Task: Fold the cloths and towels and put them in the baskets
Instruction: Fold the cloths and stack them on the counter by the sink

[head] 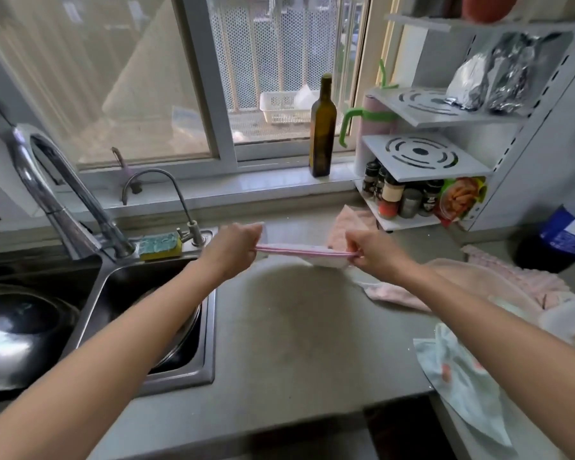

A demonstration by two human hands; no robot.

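I hold a small white cloth with a pink edge [307, 254] stretched flat just above the grey counter [296, 327]. My left hand [234, 247] pinches its left end and my right hand [370, 252] pinches its right end. Behind my right hand lies a pink towel [347, 222]. More pink cloths [512, 287] are heaped on the right, and a pale blue patterned cloth [462, 370] hangs over the counter's right front edge. No basket is visible on the counter.
A steel sink [153, 313] with a wok [24, 330], a tall tap [63, 194] and a sponge [160, 245] lies left. A dark glass bottle [322, 127] stands on the sill. A white spice rack [422, 180] and a blue-labelled bottle [558, 237] stand right.
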